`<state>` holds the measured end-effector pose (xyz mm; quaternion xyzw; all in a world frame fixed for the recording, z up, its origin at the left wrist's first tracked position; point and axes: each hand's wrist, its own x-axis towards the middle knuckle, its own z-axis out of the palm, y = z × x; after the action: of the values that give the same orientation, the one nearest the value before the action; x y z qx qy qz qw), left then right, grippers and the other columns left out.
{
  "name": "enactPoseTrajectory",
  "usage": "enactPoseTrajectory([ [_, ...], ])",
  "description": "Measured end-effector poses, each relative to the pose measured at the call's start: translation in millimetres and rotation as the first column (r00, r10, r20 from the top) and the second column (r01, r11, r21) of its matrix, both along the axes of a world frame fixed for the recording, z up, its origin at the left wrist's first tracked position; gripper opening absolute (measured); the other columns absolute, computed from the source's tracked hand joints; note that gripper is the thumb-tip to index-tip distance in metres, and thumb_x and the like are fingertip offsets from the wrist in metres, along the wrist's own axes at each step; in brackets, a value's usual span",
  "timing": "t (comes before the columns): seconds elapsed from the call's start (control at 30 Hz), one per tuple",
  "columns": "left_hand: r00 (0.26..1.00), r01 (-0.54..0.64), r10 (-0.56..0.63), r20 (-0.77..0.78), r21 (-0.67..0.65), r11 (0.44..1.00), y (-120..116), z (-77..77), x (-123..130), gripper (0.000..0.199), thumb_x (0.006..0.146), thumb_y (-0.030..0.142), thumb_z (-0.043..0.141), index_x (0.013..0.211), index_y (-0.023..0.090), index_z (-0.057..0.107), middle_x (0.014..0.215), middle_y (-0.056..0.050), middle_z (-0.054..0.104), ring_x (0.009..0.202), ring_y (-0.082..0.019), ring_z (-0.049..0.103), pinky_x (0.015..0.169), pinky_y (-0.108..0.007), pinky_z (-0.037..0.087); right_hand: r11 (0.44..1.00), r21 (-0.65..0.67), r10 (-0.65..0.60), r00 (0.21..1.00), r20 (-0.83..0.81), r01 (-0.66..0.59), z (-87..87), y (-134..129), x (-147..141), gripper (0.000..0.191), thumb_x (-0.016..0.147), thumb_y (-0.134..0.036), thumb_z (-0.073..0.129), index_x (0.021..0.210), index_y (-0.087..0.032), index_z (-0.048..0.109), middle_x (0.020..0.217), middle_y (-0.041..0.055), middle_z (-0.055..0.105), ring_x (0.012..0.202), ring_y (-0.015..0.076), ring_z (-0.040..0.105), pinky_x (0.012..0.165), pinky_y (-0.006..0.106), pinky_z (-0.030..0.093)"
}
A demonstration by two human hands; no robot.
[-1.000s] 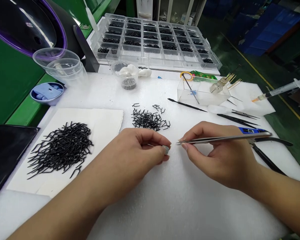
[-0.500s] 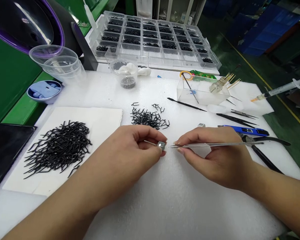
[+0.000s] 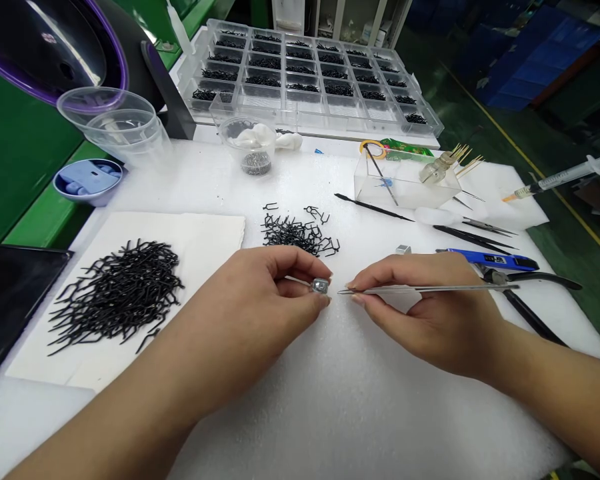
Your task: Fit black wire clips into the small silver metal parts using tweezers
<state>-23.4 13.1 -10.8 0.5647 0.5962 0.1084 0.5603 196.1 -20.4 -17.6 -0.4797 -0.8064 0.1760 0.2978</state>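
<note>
Between the thumb and fingers of my left hand (image 3: 260, 313) is a small silvery metal block (image 3: 320, 286) with a shiny recessed face. My right hand (image 3: 425, 313) is closed around a pair of fine metal tweezers (image 3: 405, 289), their tips pointing left, a short gap from the block. Just beyond my right fingers a similar small metal block (image 3: 403, 250) lies on the white foam surface. A small heap of bent black wire pieces (image 3: 295, 233) lies beyond my left fingertips. Left of my left arm, a larger heap of black bent pieces (image 3: 120, 293) rests on white paper (image 3: 210, 227).
A clear compartment case (image 3: 305, 103) with black pieces stands at the back. Clear cups (image 3: 125, 133) are at the left. On the right lie a blue tool (image 3: 495, 259), black-handled pliers (image 3: 535, 317), black tweezers (image 3: 470, 237), a clear box (image 3: 405, 190) and a syringe (image 3: 565, 179).
The metal block in my left hand has tilted and shifted slightly up and left. The tweezers in my right hand have moved a little left. The surrounding things stay in place.
</note>
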Motion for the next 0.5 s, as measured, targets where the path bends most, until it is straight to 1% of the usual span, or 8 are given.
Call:
enactPoseTrajectory([
  [0.1, 0.999, -0.002, 0.004, -0.039, 0.039, 0.999, -1.4, 3.0, 0.9, 0.032, 0.076, 0.043, 0.075, 0.107, 0.033, 0.075, 0.073, 0.004, 0.076, 0.067, -0.019, 0.067, 0.047, -0.026, 0.039, 1.000, -0.004, 0.015, 1.000, -0.009, -0.015, -1.4, 1.1, 0.1, 0.008, 0.084, -0.012, 0.072, 0.085, -0.019, 0.073, 0.081, -0.0022, 0.080, 0.068, 0.0134, 0.074, 0.065, 0.025, 0.056],
  [0.2, 0.997, 0.004, -0.002, -0.071, 0.029, 1.000, -2.8, 6.3, 1.9, 0.037, 0.074, 0.048, 0.075, 0.107, 0.033, 0.076, 0.082, 0.003, 0.079, 0.079, -0.024, 0.072, 0.047, -0.027, 0.040, 0.999, -0.017, 0.027, 1.000, -0.012, -0.027, -1.4, 1.6, -0.4, 0.008, 0.084, -0.011, 0.071, 0.085, -0.018, 0.073, 0.081, -0.0012, 0.080, 0.067, 0.0144, 0.074, 0.063, 0.027, 0.056],
  [0.27, 0.996, 0.008, -0.005, -0.087, 0.027, 1.000, -3.4, 8.0, 2.6, 0.036, 0.073, 0.049, 0.075, 0.105, 0.033, 0.077, 0.083, 0.002, 0.080, 0.083, -0.026, 0.073, 0.047, -0.027, 0.040, 1.000, -0.017, 0.025, 1.000, -0.010, -0.025, -0.5, 1.3, -0.7, 0.008, 0.084, -0.010, 0.071, 0.083, -0.018, 0.073, 0.080, -0.0010, 0.080, 0.066, 0.0147, 0.074, 0.062, 0.027, 0.055],
  [0.3, 0.995, 0.013, -0.009, -0.101, 0.036, 0.999, -3.6, 8.7, 2.8, 0.035, 0.073, 0.050, 0.074, 0.103, 0.033, 0.077, 0.082, 0.002, 0.079, 0.082, -0.026, 0.073, 0.047, -0.027, 0.040, 1.000, -0.014, 0.025, 1.000, -0.011, -0.025, 0.0, 1.1, -0.8, 0.009, 0.084, -0.010, 0.071, 0.083, -0.018, 0.073, 0.079, -0.0011, 0.080, 0.065, 0.0143, 0.073, 0.061, 0.027, 0.055],
  [0.4, 0.990, 0.043, -0.033, -0.136, 0.075, 0.996, -2.7, 9.9, 3.8, 0.029, 0.073, 0.048, 0.074, 0.097, 0.032, 0.076, 0.070, 0.003, 0.076, 0.070, -0.023, 0.071, 0.048, -0.027, 0.041, 1.000, 0.002, 0.018, 1.000, -0.016, -0.018, 1.7, -0.3, -0.7, 0.009, 0.083, -0.009, 0.072, 0.083, -0.017, 0.073, 0.076, -0.0020, 0.079, 0.063, 0.0126, 0.072, 0.060, 0.025, 0.054],
  [0.5, 0.992, 0.057, -0.044, -0.121, 0.107, 0.993, -0.3, 9.6, 5.0, 0.023, 0.072, 0.044, 0.076, 0.091, 0.030, 0.074, 0.065, 0.005, 0.074, 0.062, -0.019, 0.068, 0.049, -0.026, 0.044, 1.000, 0.028, -0.002, 1.000, -0.018, 0.002, 4.9, -3.2, -0.3, 0.008, 0.083, -0.010, 0.073, 0.083, -0.018, 0.073, 0.077, -0.0027, 0.079, 0.064, 0.0114, 0.073, 0.061, 0.023, 0.054],
])
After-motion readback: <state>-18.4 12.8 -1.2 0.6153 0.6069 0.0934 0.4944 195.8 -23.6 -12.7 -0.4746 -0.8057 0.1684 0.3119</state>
